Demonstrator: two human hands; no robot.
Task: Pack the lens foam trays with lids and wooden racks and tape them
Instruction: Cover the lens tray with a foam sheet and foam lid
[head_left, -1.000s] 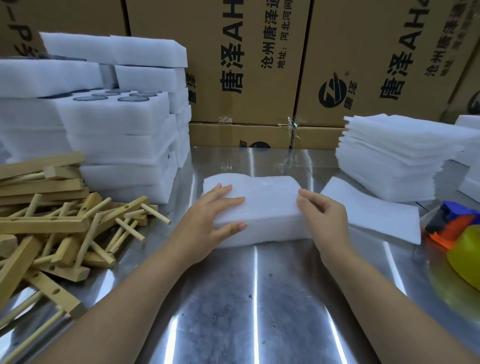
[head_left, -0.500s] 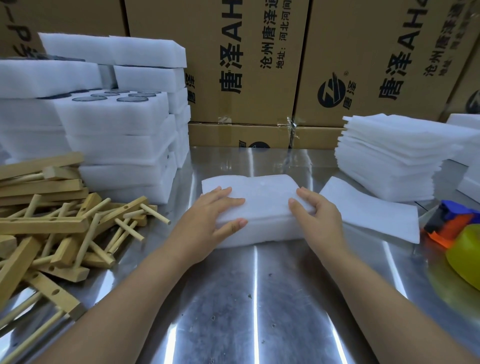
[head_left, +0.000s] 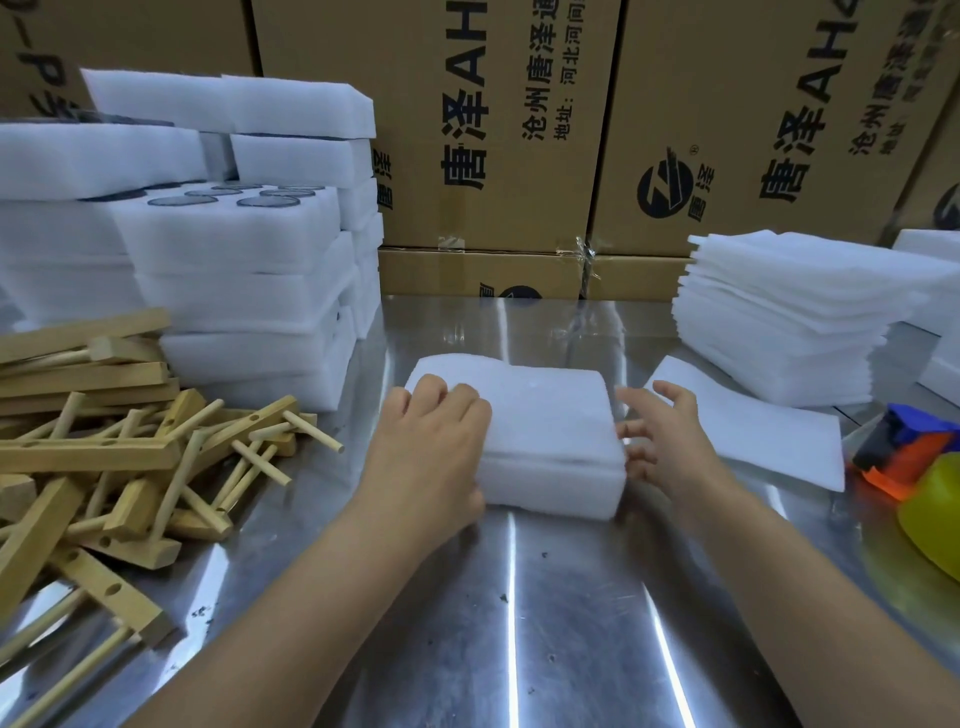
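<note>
A white foam tray with a thin foam lid on top (head_left: 545, 421) lies on the steel table (head_left: 519, 623) in front of me. My left hand (head_left: 431, 452) grips its left end, fingers curled over the top and thumb at the front side. Just off the tray's right end my right hand (head_left: 660, 441) hovers, fingers spread and relaxed, fingertips near or touching the foam's side. A pile of wooden racks (head_left: 104, 441) with dowels lies at the left.
Stacks of foam trays (head_left: 234, 291), some showing lenses, stand at the back left. A stack of thin foam lids (head_left: 789, 312) and one loose lid (head_left: 743, 421) lie to the right. A tape dispenser (head_left: 904, 447) and yellow object (head_left: 935, 514) sit at the right edge. Cardboard boxes (head_left: 493, 130) line the back.
My left hand has shifted from lying flat on the lid to gripping the tray's left end. My right hand has come off the right end and opened.
</note>
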